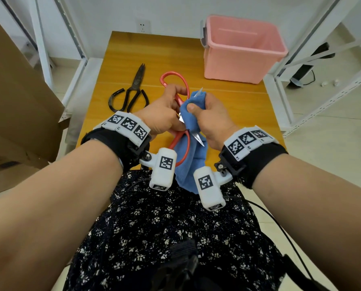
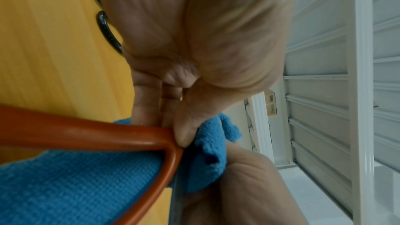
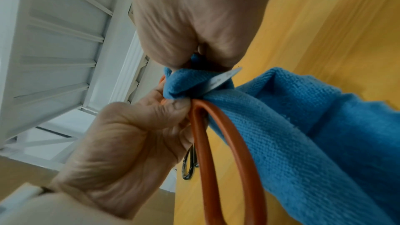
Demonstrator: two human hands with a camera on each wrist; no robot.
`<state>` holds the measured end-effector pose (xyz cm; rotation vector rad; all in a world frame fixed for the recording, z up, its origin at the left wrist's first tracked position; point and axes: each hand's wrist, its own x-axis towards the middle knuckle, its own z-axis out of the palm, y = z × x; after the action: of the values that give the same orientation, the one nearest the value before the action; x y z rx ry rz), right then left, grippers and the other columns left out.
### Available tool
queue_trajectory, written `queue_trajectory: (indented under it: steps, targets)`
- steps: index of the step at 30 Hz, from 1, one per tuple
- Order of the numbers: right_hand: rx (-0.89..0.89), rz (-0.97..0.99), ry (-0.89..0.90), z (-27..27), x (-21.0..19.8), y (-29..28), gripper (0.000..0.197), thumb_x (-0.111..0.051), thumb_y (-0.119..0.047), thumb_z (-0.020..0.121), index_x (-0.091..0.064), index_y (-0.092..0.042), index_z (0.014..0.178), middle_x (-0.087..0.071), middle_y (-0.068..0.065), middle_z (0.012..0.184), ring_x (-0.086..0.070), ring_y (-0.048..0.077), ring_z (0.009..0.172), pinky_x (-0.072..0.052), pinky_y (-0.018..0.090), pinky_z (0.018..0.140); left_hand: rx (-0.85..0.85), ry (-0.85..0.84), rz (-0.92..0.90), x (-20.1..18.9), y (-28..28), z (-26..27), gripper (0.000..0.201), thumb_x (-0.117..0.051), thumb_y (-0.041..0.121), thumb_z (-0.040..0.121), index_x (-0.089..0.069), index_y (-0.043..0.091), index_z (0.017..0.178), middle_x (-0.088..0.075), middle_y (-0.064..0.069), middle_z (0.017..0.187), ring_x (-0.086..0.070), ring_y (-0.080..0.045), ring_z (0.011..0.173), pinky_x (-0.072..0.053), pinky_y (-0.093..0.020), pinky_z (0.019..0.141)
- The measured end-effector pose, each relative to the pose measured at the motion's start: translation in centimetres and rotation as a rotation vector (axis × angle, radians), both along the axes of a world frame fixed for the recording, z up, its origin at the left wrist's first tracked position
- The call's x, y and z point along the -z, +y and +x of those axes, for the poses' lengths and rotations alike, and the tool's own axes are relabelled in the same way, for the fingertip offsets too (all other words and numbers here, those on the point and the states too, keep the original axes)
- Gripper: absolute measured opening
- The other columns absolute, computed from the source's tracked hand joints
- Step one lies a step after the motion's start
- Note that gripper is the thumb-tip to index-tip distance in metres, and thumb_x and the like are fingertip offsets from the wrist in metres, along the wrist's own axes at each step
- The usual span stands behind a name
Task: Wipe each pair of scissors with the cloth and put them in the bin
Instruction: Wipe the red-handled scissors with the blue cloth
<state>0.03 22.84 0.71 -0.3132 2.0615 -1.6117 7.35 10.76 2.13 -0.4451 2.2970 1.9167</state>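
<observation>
My left hand point(image 1: 165, 110) grips the red-handled scissors point(image 1: 182, 150) near the pivot, just above the table. Their handles are spread, one red loop up by my fingers and one down by my wrist. My right hand point(image 1: 209, 114) squeezes the blue cloth point(image 1: 191, 164) round one blade, whose tip pokes out above the cloth. A second blade point(image 3: 225, 77) sticks out below my right fist. The rest of the cloth hangs down over the table's near edge. A pair of black scissors point(image 1: 131, 91) lies shut on the table to the left. The pink bin point(image 1: 242, 49) stands at the back right.
The wooden table point(image 1: 133, 49) is narrow, with white metal shelf frames point(image 1: 301, 70) on both sides. A large cardboard box point(image 1: 17, 101) stands close on the left. My lap, in a dark flowered dress, is right at the table's near edge.
</observation>
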Motion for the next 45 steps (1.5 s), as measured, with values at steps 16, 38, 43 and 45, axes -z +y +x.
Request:
queue_trajectory:
  steps: [16,38,43,45]
  targets:
    - [0.178,-0.146,-0.139,-1.3,0.5,-0.4,0.031,-0.049,-0.035,0.103,-0.068,-0.010,0.102,-0.073,0.010,0.103,-0.071,0.024,0.097,-0.058,0.043,0.084,-0.075,0.022,0.116,0.7,-1.2,0.2,0.075,-0.058,-0.022,0.078,-0.036,0.026,0.132,-0.052,-0.017,0.100,-0.062,-0.027,0.077,-0.057,-0.040,0.065]
    - [0.003,0.022,-0.054,-0.3,-0.5,-1.1,0.012,-0.054,-0.015,0.100,-0.062,-0.010,0.108,-0.069,0.016,0.108,-0.068,0.027,0.100,-0.055,0.047,0.093,-0.075,-0.005,0.096,0.8,-1.3,0.1,0.075,-0.060,-0.022,0.076,-0.037,0.023,0.131,-0.052,-0.018,0.092,-0.059,-0.029,0.073,-0.059,-0.042,0.065]
    - [0.058,-0.127,-0.227,0.1,-0.8,-1.1,0.012,-0.052,-0.006,0.097,-0.062,-0.007,0.104,-0.065,0.015,0.093,-0.064,0.025,0.081,-0.055,0.041,0.076,-0.099,0.014,0.065,0.9,-0.9,0.2,0.076,-0.064,-0.019,0.072,-0.036,0.025,0.127,-0.052,-0.018,0.090,-0.058,-0.031,0.072,-0.058,-0.052,0.068]
    - [0.079,-0.142,-0.235,0.2,-0.9,-1.3,0.012,-0.049,-0.002,0.095,-0.060,-0.008,0.095,-0.061,0.013,0.084,-0.060,0.024,0.074,-0.051,0.037,0.068,-0.101,0.020,0.060,0.8,-0.7,0.1,0.076,-0.064,-0.018,0.070,-0.036,0.025,0.126,-0.053,-0.018,0.092,-0.058,-0.031,0.072,-0.057,-0.055,0.069]
